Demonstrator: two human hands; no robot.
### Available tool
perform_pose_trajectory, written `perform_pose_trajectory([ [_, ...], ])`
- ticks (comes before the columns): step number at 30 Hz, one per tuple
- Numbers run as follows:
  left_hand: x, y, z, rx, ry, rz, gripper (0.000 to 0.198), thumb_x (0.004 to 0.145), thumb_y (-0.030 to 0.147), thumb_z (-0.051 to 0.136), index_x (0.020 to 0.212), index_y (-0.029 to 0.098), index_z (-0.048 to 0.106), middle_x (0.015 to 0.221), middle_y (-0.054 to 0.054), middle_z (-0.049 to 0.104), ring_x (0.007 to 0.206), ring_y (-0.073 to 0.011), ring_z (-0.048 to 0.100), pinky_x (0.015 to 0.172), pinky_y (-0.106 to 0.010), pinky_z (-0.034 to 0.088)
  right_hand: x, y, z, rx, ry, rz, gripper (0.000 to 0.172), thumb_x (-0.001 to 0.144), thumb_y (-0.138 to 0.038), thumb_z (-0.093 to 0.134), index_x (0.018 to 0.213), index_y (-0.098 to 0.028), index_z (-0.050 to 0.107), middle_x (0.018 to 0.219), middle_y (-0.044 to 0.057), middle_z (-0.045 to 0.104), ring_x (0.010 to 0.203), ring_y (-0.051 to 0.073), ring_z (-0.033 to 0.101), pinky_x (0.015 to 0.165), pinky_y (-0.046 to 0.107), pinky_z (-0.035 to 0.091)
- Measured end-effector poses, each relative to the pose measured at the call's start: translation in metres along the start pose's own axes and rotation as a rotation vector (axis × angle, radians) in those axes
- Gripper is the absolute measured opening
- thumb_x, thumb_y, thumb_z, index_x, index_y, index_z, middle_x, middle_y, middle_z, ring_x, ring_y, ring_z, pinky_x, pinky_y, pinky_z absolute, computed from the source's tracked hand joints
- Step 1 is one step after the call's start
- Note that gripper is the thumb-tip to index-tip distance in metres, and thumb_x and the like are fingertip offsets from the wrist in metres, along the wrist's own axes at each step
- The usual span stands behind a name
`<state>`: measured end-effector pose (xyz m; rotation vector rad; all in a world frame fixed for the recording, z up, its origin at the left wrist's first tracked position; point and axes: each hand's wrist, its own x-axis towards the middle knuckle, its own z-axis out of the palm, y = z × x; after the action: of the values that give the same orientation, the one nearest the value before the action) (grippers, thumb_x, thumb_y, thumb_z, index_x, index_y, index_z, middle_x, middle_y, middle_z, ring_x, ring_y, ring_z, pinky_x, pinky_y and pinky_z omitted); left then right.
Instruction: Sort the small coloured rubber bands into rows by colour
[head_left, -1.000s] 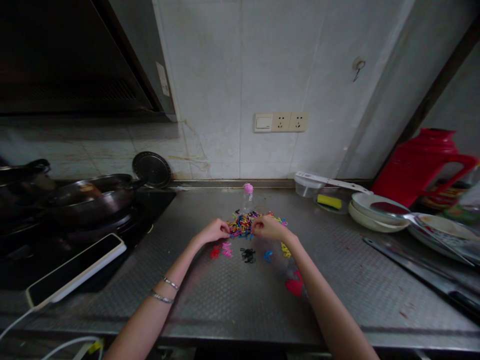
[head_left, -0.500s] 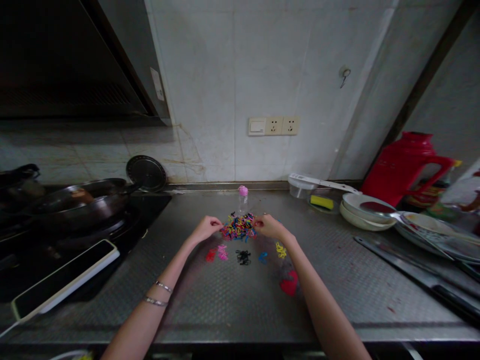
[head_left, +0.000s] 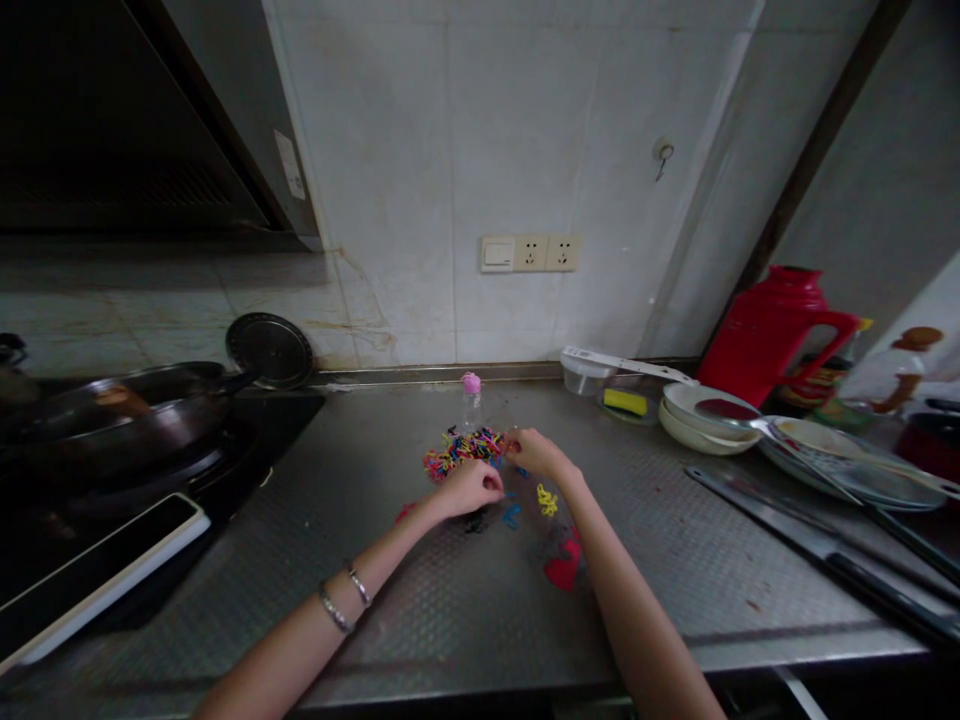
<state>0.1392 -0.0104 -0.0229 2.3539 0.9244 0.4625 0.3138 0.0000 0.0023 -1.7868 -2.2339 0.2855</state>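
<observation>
1. Rubber bands (head_left: 448,456), or so they look, lie heaped in mixed colours at the frame's centre; blue bands (head_left: 511,517) and yellow bands (head_left: 547,500) sit lower, to the right.
2. Left hand (head_left: 468,488), just below that heap: fingers curled, but whether they've closed on a band, can't tell!
3. Right hand (head_left: 537,452) at the heap's right edge, fingers bent inward; its grip is hidden too.
4. Handling, I'd judge: nearly weightless, soft, stretchy, hardly fragile, tangle-prone. Best hold? A fingertip pinch on one loose outer loop.
</observation>
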Motion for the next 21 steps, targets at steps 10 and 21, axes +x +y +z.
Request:
perform_pose_trajectory([
  [10, 0.0, -0.003, -0.008, -0.007, -0.02, 0.014, 0.022, 0.071, 0.028, 0.054, 0.077, 0.013, 0.069, 0.072, -0.004, 0.066, 0.064, -0.0125, 0.055, 0.06, -0.019, 0.037, 0.002, 0.002, 0.004, 0.005, -0.008, -0.022, 0.023, 0.07, -0.016, 0.045, 0.083, -0.017, 0.063, 0.074, 0.004, 0.062, 0.059, 0.009, 0.05, 0.049, 0.019, 0.025],
  [21, -0.001, -0.046, -0.049, -0.115, 0.178, -0.102, 0.029, 0.071, 0.032, 0.053, 0.076, 0.008, 0.068, 0.073, -0.007, 0.067, 0.065, -0.0151, 0.057, 0.062, -0.023, 0.04, -0.012, -0.011, -0.018, 0.141, -0.086, -0.107, 0.026, 0.065, -0.013, 0.046, 0.081, -0.016, 0.066, 0.069, 0.001, 0.063, 0.061, 0.009, 0.051, 0.054, 0.017, 0.032],
])
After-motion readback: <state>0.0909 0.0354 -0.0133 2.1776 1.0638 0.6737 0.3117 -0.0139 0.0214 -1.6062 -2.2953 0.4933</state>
